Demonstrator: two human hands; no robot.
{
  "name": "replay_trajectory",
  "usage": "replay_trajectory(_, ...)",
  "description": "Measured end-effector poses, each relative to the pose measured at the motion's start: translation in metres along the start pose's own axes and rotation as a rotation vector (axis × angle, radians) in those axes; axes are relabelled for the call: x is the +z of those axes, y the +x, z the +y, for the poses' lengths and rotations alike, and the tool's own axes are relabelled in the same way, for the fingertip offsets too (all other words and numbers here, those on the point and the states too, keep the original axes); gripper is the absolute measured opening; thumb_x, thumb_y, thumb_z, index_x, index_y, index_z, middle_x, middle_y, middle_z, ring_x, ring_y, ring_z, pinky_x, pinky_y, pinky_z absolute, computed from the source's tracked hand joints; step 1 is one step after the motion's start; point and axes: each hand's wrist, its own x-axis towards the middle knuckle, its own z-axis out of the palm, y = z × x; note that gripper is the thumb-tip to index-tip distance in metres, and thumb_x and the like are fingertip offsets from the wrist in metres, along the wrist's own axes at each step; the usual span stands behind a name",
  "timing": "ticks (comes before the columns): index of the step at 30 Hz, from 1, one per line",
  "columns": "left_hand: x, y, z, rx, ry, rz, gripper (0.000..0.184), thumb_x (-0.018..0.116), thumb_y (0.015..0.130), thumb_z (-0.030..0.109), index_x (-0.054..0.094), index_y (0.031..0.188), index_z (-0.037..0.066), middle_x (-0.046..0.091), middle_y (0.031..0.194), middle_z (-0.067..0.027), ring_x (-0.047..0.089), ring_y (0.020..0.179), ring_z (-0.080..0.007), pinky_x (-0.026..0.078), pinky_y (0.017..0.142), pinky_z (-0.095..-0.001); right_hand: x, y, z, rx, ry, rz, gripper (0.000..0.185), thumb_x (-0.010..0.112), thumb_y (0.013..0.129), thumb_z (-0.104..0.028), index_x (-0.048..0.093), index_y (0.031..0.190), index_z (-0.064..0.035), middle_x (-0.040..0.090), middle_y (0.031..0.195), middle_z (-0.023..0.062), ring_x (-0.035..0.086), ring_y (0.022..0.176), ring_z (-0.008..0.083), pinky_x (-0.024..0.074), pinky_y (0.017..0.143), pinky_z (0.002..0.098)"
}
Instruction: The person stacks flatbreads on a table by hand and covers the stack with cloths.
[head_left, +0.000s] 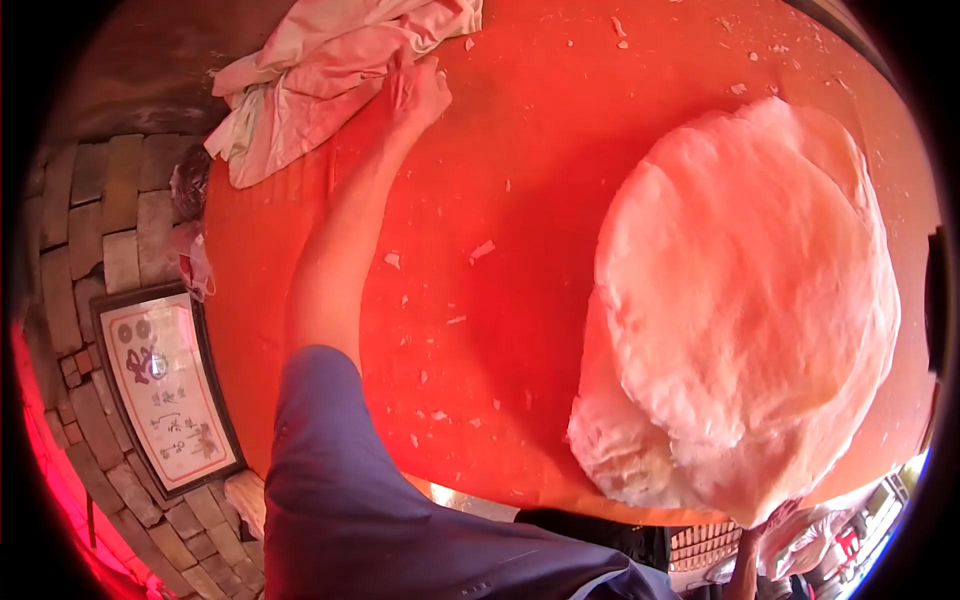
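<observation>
My left hand [420, 95] reaches across the red table to a crumpled pale cloth [300, 85] at the far left. Its fingers are curled and closed on the cloth's edge. A large, pale, dough-like mass [750, 280] lies in rounded, overlapping layers on the right side of the table. The lower layer sticks out at the near left, with a rough edge. At the near tip of this mass is my right hand [776, 520], small in view and partly hidden; its visible fingers stretch along the edge.
Small pale scraps [482, 251] are scattered over the red table [480, 380]. A framed sheet with writing [165, 385] stands on the brick floor [130, 490] at left, near a crumpled plastic bag [192, 260]. A slatted basket [700, 547] shows below the near edge.
</observation>
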Motion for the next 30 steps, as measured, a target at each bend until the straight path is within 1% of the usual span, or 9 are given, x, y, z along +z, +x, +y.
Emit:
replay_trajectory(2, 0.014, 0.015, -0.014, 0.087, 0.219, 0.018, 0.030, 0.063, 0.084, 0.018, 0.068, 0.110, 0.005, 0.054, 0.127, -0.0204, 0.049, 0.121, -0.0360, 0.045, 0.099, -0.0446, -0.006, -0.002, 0.004, 0.016, -0.002, -0.009, 0.076, 0.027, 0.099, -0.056, 0.020, 0.153, -0.0036, 0.022, 0.157, 0.0251, 0.021, 0.145, 0.0441, 0.0164, 0.119, 0.0535)
replay_trajectory(6, 0.024, 0.035, -0.040, 0.044, 0.046, -0.030, 0.026, 0.062, 0.082, 0.015, 0.070, 0.105, 0.006, 0.060, 0.120, -0.0166, 0.055, 0.115, -0.0350, 0.047, 0.095, -0.0438, -0.010, -0.008, 0.010, 0.037, -0.017, -0.027, 0.075, 0.027, 0.099, -0.056, 0.021, 0.153, -0.0036, 0.022, 0.157, 0.0252, 0.021, 0.145, 0.0440, 0.0165, 0.119, 0.0531)
replay_trajectory(11, -0.058, 0.055, -0.031, -0.143, -0.150, 0.252, 0.018, 0.059, 0.081, 0.008, 0.069, 0.095, 0.006, 0.068, 0.089, -0.0153, 0.065, 0.088, -0.0346, 0.050, 0.081, -0.0441, -0.006, -0.007, 0.012, 0.054, -0.017, -0.027, 0.074, 0.027, 0.100, -0.055, 0.022, 0.153, -0.0035, 0.022, 0.157, 0.0253, 0.021, 0.145, 0.0438, 0.0167, 0.119, 0.0527)
replay_trajectory(15, -0.145, -0.040, 0.021, -0.008, -0.349, 0.351, 0.006, 0.058, 0.082, 0.005, 0.060, 0.087, 0.002, 0.063, 0.081, -0.0145, 0.061, 0.073, -0.0288, 0.048, 0.067, -0.0352, -0.004, -0.009, 0.019, 0.050, -0.017, -0.009, 0.074, 0.027, 0.100, -0.055, 0.023, 0.152, -0.0034, 0.023, 0.157, 0.0254, 0.021, 0.145, 0.0436, 0.0168, 0.119, 0.0524)
replay_trajectory(19, -0.165, -0.172, 0.065, 0.434, -0.506, -0.109, 0.021, 0.056, 0.064, -0.004, 0.058, 0.084, 0.004, 0.054, 0.069, -0.0118, 0.054, 0.061, -0.0309, 0.045, 0.057, -0.0388, -0.004, -0.011, 0.023, 0.038, -0.015, -0.001, 0.073, 0.028, 0.100, -0.055, 0.024, 0.152, -0.0033, 0.023, 0.157, 0.0255, 0.022, 0.144, 0.0435, 0.0170, 0.119, 0.0520)
replay_trajectory(21, -0.155, -0.195, 0.071, 0.421, -0.583, -0.239, 0.016, 0.059, 0.071, -0.003, 0.059, 0.086, 0.004, 0.055, 0.068, -0.0089, 0.055, 0.059, -0.0245, 0.045, 0.056, -0.0342, -0.003, -0.010, 0.026, 0.040, -0.018, 0.003, 0.073, 0.028, 0.100, -0.055, 0.025, 0.152, -0.0033, 0.023, 0.156, 0.0255, 0.022, 0.144, 0.0434, 0.0171, 0.119, 0.0519)
replay_trajectory(24, -0.150, -0.184, 0.064, -0.171, -0.861, -0.124, 0.014, 0.066, 0.090, 0.014, 0.060, 0.090, 0.001, 0.061, 0.075, -0.0014, 0.056, 0.066, -0.0079, 0.044, 0.058, -0.0237, -0.003, -0.009, 0.025, 0.041, -0.020, 0.004, 0.073, 0.028, 0.100, -0.054, 0.025, 0.151, -0.0032, 0.023, 0.156, 0.0256, 0.022, 0.144, 0.0433, 0.0172, 0.119, 0.0516)
replay_trajectory(28, -0.104, -0.114, -0.028, -0.490, -0.524, 0.199, 0.030, 0.075, 0.086, 0.027, 0.062, 0.094, 0.001, 0.062, 0.082, -0.0007, 0.055, 0.074, -0.0100, 0.046, 0.066, -0.0251, -0.003, -0.008, 0.023, 0.041, -0.021, 0.007, 0.072, 0.028, 0.100, -0.054, 0.026, 0.151, -0.0032, 0.023, 0.156, 0.0257, 0.022, 0.144, 0.0431, 0.0173, 0.119, 0.0513)
replay_trajectory(30, -0.065, -0.089, -0.092, -0.464, -0.369, 0.265, 0.036, 0.076, 0.081, 0.034, 0.064, 0.093, 0.001, 0.068, 0.088, -0.0091, 0.064, 0.078, -0.0203, 0.051, 0.074, -0.0325, -0.002, -0.007, 0.021, 0.038, -0.026, 0.008, 0.072, 0.028, 0.100, -0.054, 0.027, 0.151, -0.0031, 0.023, 0.156, 0.0257, 0.022, 0.144, 0.0430, 0.0174, 0.118, 0.0511)
